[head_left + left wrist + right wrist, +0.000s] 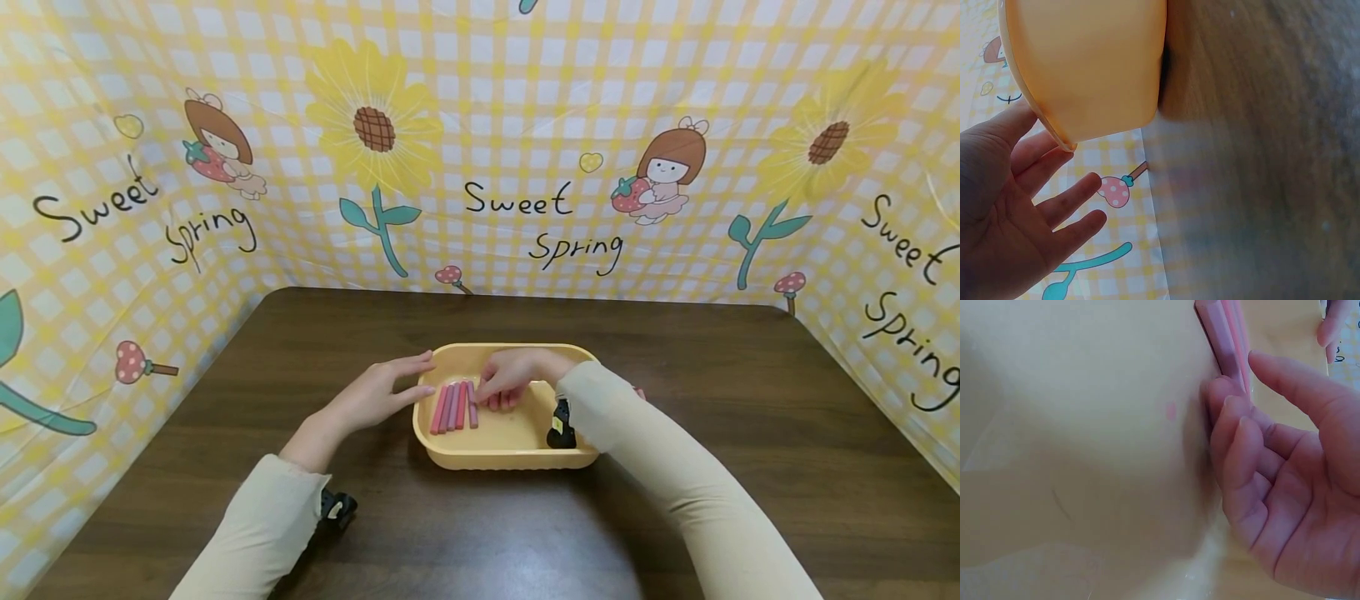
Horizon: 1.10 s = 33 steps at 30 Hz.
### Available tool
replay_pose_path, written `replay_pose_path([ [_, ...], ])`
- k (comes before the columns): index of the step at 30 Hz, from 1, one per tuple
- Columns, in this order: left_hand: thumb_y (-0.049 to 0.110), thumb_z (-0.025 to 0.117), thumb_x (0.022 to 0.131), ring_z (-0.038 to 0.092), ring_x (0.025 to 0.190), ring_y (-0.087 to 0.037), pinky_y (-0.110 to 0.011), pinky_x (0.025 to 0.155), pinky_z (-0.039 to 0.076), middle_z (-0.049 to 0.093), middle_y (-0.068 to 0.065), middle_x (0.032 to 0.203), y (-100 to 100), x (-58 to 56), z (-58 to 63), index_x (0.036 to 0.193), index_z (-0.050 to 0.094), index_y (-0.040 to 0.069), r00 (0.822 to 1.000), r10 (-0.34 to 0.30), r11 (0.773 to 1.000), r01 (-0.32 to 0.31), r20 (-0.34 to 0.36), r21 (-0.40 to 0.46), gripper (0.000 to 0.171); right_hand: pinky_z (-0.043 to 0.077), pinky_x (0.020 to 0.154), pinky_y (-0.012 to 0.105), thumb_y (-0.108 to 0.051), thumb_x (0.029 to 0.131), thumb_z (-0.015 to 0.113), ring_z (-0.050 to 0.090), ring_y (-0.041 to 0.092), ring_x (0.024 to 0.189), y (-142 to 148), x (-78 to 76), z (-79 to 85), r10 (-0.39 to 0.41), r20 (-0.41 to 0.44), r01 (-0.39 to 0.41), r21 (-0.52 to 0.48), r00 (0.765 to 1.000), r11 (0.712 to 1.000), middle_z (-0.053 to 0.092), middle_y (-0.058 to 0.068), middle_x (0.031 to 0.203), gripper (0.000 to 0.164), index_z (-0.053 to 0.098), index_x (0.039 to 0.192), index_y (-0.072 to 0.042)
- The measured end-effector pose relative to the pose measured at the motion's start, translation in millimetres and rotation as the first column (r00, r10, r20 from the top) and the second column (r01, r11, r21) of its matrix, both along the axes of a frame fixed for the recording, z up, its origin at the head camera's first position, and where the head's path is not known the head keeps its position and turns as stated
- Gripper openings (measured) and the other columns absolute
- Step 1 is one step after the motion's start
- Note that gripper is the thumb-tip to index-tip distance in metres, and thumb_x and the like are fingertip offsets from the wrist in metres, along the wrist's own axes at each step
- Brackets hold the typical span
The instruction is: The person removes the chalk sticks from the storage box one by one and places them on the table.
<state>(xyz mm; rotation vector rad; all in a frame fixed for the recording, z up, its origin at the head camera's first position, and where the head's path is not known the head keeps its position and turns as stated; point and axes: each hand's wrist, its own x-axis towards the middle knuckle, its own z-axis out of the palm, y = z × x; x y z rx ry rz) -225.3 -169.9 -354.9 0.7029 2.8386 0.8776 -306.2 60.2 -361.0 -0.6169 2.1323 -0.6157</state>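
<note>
A yellow plastic tub (pixel 510 460) stands on the table in the head view. Several slim pink and mauve sticks (pixel 450 408) lie side by side in its left part, the rightmost a mauve stick (pixel 1216 328) with flat sides. My right hand (pixel 510 377) reaches down into the tub. Its fingers are loosely bent, with the fingertips right at the mauve stick and the thumb apart from the index finger. My left hand (pixel 382 387) rests at the tub's left rim; in the left wrist view, its thumb and index tips pass behind the rim and the other fingers are spread.
The brown wooden table (pixel 480 533) extends round the tub. A yellow checked cloth (pixel 480 125) with printed flowers and figures hangs along the back and sides. A black wrist device (pixel 561 425) on my right arm overlaps the tub's right side in the head view.
</note>
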Motion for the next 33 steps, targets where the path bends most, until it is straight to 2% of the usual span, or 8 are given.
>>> replay_pose_path([
  [9,0.032,0.056,0.093,0.036,0.136,-0.033,-0.052,0.111,0.031,0.039,-0.012,0.148,-1,0.7,-0.6,0.135,0.049,0.005,1.0,-0.004,1.0,0.004,-0.014,0.005,0.051,0.041,0.045,0.014,-0.032,0.092,0.059,0.046,0.004,0.046,-5,1.9,-0.3,-0.026,-0.012,0.026,0.009,1.0,1.0,0.055,-0.003,0.058,0.032,0.059,0.068,-0.011],
  [23,0.034,0.056,0.093,0.036,0.137,-0.033,-0.052,0.111,0.03,0.039,-0.011,0.148,-1,-0.3,-0.5,0.136,0.049,0.006,1.0,-0.002,1.0,0.002,0.001,0.007,0.051,0.037,0.043,0.015,-0.032,0.09,0.061,0.045,0.003,0.042,-13,5.4,-0.3,-0.044,-0.089,0.049,0.044,0.995,0.998,0.055,-0.004,0.052,0.035,0.059,0.061,-0.012],
  [33,0.034,0.056,0.093,0.036,0.137,-0.032,-0.051,0.112,0.03,0.038,-0.011,0.148,-1,-0.7,-1.1,0.136,0.048,0.006,1.0,-0.003,1.0,0.003,-0.003,0.004,0.052,0.039,0.044,0.014,-0.028,0.091,0.061,0.046,0.003,0.043,-13,4.8,1.0,-0.045,-0.074,0.048,0.038,0.996,0.998,0.056,-0.004,0.055,0.033,0.061,0.063,-0.011],
])
